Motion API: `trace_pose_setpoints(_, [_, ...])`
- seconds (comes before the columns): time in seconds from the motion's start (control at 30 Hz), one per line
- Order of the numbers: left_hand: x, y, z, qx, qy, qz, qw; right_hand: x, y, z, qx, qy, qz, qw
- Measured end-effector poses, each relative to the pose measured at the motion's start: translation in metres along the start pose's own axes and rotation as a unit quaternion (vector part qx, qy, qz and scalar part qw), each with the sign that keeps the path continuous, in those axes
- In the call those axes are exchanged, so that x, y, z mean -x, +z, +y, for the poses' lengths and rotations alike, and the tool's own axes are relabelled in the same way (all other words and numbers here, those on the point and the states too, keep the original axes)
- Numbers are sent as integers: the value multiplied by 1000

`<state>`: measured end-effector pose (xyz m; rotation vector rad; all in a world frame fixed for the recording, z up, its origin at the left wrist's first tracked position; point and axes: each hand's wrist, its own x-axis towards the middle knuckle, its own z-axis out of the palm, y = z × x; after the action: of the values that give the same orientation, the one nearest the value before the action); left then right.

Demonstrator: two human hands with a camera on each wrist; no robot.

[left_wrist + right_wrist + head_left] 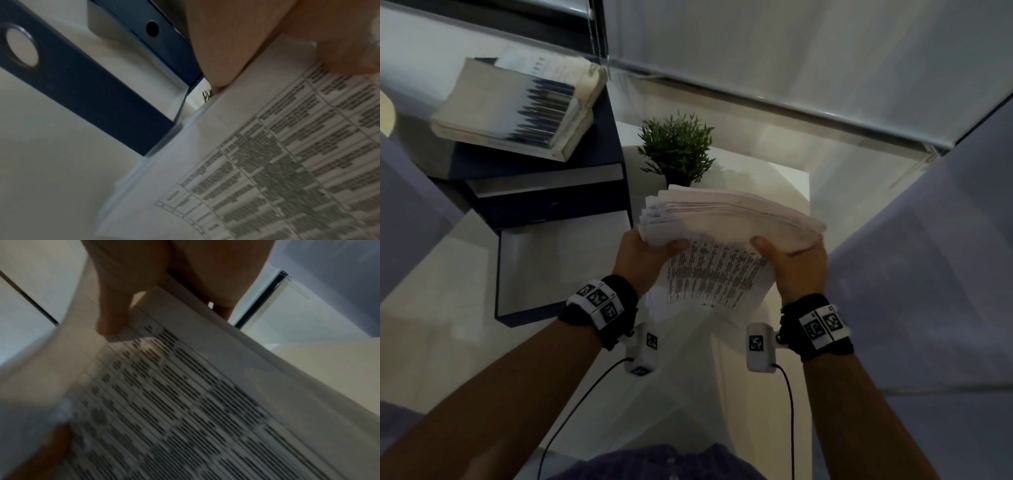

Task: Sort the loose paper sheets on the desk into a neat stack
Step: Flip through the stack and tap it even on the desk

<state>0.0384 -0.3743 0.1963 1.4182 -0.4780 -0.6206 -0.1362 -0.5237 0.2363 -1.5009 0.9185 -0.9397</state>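
A thick bundle of paper sheets stands on end above the white desk, its printed table facing me. My left hand grips the bundle's left side, thumb on the front. My right hand grips the right side, thumb over the top sheet. The upper edges are uneven and fan out at the left. In the left wrist view the printed sheet fills the lower right under my fingers. The right wrist view shows the sheets pinched below my thumb.
Dark blue file boxes stand left of the bundle, with a wrapped ream of paper lying on top. A small green potted plant sits just behind the sheets. A pale wall or panel rises on the right.
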Motion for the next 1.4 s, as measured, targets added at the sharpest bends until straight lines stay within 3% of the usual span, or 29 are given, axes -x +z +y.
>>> trace_pose_setpoints(0.17, [0, 11, 23, -21, 57, -8, 998, 4, -6, -6, -21, -5, 31, 999])
trace_pose_setpoints(0.27, [0, 1, 25, -9, 72, -30, 997, 11, -10, 0, 13, -19, 11, 1000])
trace_pose_setpoints(0.37, [6, 1, 22, 8, 63, -16, 998, 17, -6, 5, 63, -18, -25, 998])
trace_pose_setpoints(0.5, [11, 8, 30, 45, 96, -14, 994, 18, -3, 1, 14, -9, -19, 1000])
trace_pose_setpoints(0.6, [9, 12, 41, 58, 135, 27, 989, 19, -4, -2, 9, -15, -22, 1000])
trace_pose_setpoints(0.83, [-4, 15, 50, 68, 153, 116, 979, 20, 5, -17, -102, -44, 30, 993])
trace_pose_setpoints(1.1, [-2, 18, 49, 40, 168, 119, 978, 17, 12, -27, -95, -44, 93, 990])
trace_pose_setpoints(1.3, [-2, 19, 48, 27, 144, 124, 981, 20, 18, -30, -82, -60, 99, 990])
trace_pose_setpoints(1.4, [-1, 22, 58, 15, 176, 114, 978, 22, 18, -30, -70, -48, 110, 990])
